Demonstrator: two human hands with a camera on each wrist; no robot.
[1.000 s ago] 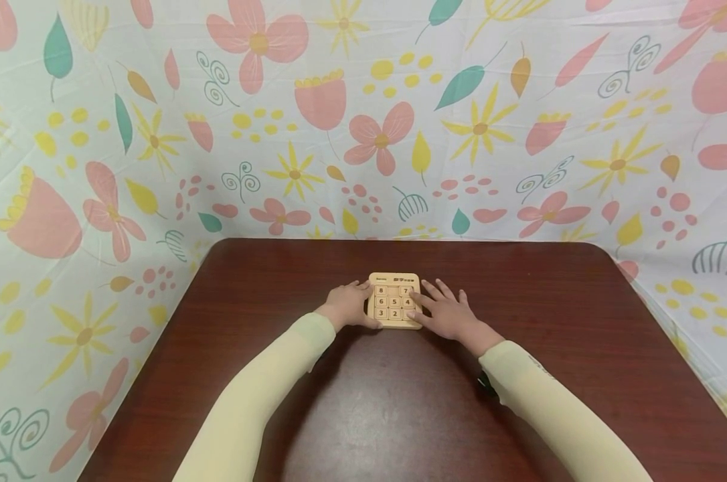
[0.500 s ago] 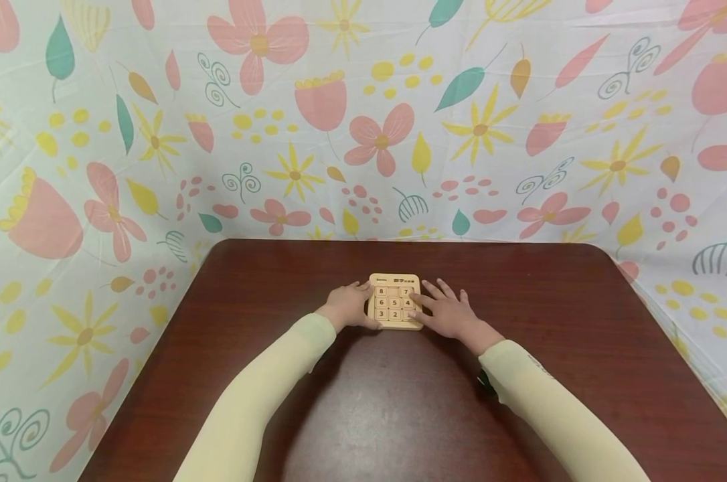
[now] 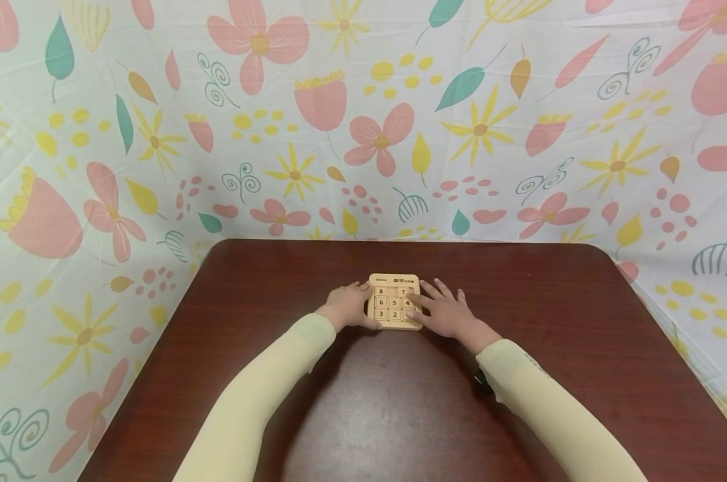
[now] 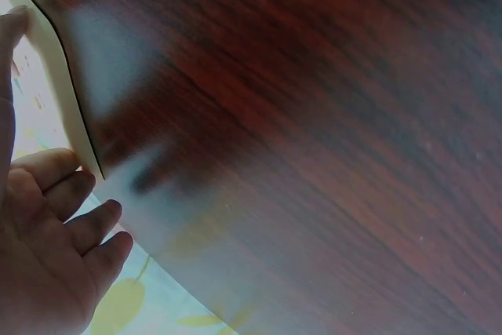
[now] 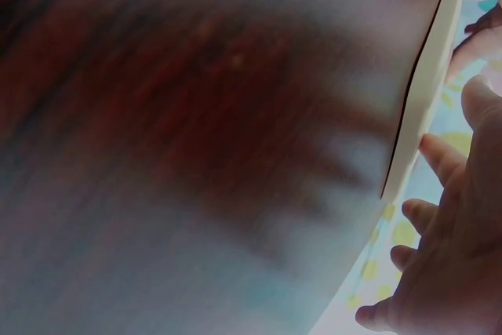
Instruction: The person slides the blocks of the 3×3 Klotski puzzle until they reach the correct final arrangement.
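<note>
A wooden number slide puzzle (image 3: 389, 276) lies flat on the table, its printed header toward the far side. My left hand (image 3: 347, 306) holds it by the left side, thumb at the near left corner and fingers along the far left edge. The right hand (image 3: 450, 314) spreads over the right side with extended fingers. Its index fingertip touches the 7 tile (image 3: 402, 292) in the top row, beside an unfilled slot. The thumb covers the bottom right tile. Tiles 8, 6, 5, 4, 3 and 2 are readable. Both wrist views show the puzzle's pale side edge (image 4: 69, 76).
The dark red wooden table (image 3: 363, 402) has rounded far corners. A flower-patterned cloth (image 3: 363, 120) hangs behind it and along both sides. Pale yellow sleeves cover both forearms.
The 7 tile has slid slightly left toward the unfilled slot, the right index fingertip moving left with it. My left hand and the puzzle frame have stayed in place.
</note>
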